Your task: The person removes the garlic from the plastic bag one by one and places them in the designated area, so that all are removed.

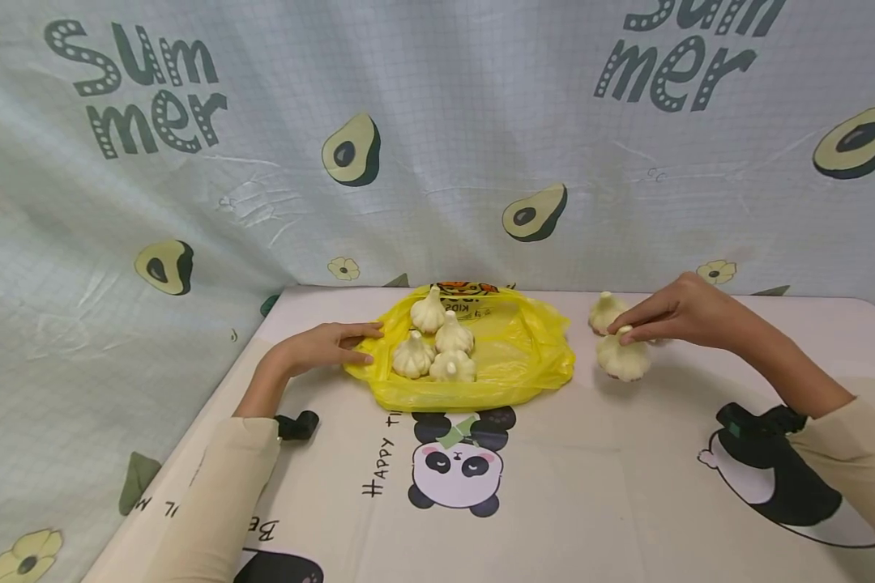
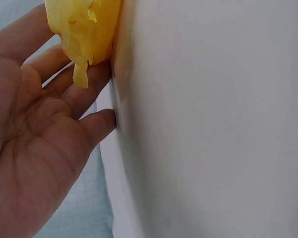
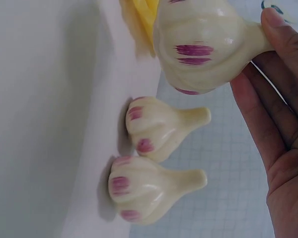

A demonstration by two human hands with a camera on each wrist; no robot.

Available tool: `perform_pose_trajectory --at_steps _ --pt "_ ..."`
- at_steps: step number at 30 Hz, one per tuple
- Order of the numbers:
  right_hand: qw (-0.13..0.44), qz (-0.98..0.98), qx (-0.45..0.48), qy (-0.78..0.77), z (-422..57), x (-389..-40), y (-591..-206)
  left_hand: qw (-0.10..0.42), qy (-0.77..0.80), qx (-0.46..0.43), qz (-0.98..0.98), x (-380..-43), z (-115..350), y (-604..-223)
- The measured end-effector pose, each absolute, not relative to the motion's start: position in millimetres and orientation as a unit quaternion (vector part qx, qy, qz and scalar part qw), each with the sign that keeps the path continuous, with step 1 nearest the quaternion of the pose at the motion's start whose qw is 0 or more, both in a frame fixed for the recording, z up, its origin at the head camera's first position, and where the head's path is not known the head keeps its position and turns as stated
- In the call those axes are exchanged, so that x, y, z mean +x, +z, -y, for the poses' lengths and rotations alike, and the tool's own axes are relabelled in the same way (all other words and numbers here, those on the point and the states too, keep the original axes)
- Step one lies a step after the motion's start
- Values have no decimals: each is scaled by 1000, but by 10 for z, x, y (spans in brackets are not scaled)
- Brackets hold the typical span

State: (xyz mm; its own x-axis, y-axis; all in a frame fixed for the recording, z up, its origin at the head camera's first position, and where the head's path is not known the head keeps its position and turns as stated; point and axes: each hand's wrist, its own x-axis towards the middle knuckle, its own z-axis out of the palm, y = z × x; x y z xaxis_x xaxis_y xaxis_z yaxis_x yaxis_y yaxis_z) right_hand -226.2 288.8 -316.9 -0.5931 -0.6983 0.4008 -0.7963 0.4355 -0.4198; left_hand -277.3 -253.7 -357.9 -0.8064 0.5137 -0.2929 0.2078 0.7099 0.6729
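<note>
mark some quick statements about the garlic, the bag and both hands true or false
1. The person's right grip holds a rounded cream garlic bulb with purple streaks by its stem. True.
2. The thin yellow plastic bag is tied shut. False: the bag lies open.
3. Four cream garlic bulbs are in the bag. True.
4. The person's left grip is holding a bulb up in the air. False: the left grip touches the bag's edge.
5. The right wrist view shows only the held bulb. False: two more bulbs are there, side by side.
6. The black-and-white printed panda face just below the bag in the head view has pink cheeks. True.
</note>
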Motion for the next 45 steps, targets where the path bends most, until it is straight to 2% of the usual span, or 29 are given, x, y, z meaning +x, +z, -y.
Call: perform_pose_trajectory --at_steps 8,15,31,45 --pt "93 844 437 297 -3031 -2216 -3232 233 319 192 -898 -2773 2541 -3581" --pt "89 866 396 293 -3135 -2179 -3204 240 327 186 -895 -2760 2533 -3552" --pt "127 902 332 244 -3435 -2107 -3129 248 331 185 -891 -2762 2518 -3552" --pt "100 951 177 233 -3720 -2085 -3058 246 324 189 -894 -2749 2512 -3540"
